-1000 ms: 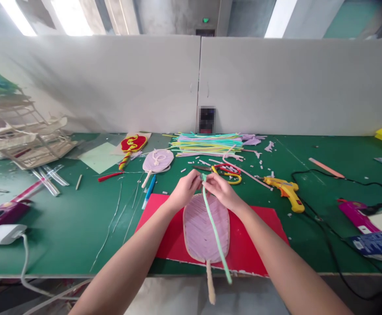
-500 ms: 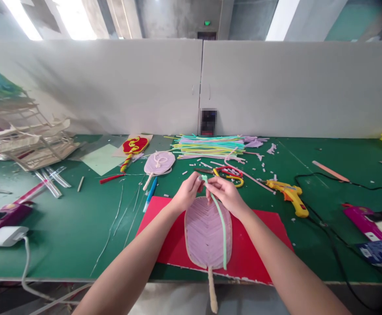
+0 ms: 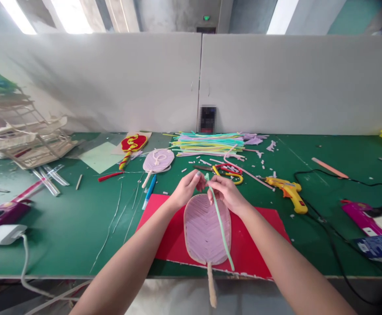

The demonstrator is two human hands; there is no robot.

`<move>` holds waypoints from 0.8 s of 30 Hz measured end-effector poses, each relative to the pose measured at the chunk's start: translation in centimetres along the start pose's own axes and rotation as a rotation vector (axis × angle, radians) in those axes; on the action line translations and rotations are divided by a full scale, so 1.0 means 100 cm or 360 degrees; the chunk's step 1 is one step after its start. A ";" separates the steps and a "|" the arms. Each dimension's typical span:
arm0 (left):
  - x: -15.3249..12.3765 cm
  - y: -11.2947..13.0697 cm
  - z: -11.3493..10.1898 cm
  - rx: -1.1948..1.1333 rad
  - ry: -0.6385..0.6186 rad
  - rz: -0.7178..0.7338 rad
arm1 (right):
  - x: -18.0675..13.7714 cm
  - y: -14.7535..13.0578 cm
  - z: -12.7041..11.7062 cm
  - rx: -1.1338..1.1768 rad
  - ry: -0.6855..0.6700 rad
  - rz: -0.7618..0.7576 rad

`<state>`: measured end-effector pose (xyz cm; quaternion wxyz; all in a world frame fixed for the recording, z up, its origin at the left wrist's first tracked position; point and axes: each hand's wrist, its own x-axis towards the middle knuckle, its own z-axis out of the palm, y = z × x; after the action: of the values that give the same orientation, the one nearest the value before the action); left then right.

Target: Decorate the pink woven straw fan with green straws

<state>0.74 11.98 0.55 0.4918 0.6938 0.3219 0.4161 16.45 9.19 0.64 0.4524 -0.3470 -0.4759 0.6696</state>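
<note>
A mint-green pipe cleaner (image 3: 220, 223) is pinched at its curled upper end by my right hand (image 3: 227, 191). Its long tail slants down across a lilac fan (image 3: 204, 232) and ends near the fan's lower right edge. My left hand (image 3: 187, 189) is closed at the same curled end, its fingertips close to the right ones; they partly hide the curl. Beneath both hands the fan lies on a red board (image 3: 253, 240), its pale handle (image 3: 211, 284) sticking out past the table edge.
Behind my hands lie scissors (image 3: 233, 174) and a bundle of coloured pipe cleaners (image 3: 207, 143). A yellow glue gun (image 3: 287, 192) with a black cord rests at right. Left are a smaller lilac fan (image 3: 158, 161), a blue pen (image 3: 150, 191) and a power strip (image 3: 7, 216).
The pipe cleaner's lower end has swung a little to the right. Both hands stay close together, with small finger shifts; the view has tilted slightly.
</note>
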 end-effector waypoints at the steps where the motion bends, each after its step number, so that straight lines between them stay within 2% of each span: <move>1: 0.000 0.000 0.000 0.0041 -0.0004 -0.0008 | 0.000 0.000 0.000 -0.0018 -0.0008 0.0011; 8: -0.001 0.002 -0.003 0.0351 -0.0028 -0.0032 | -0.003 -0.002 0.004 -0.0127 -0.0014 0.0021; 24: -0.002 0.001 -0.002 0.0523 -0.0062 0.0011 | 0.001 -0.003 0.004 -0.0277 0.0224 -0.0152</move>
<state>0.45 11.89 0.61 0.3763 0.7740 0.3737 0.3460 16.17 9.16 1.00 0.4842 -0.4080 -0.5155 0.5774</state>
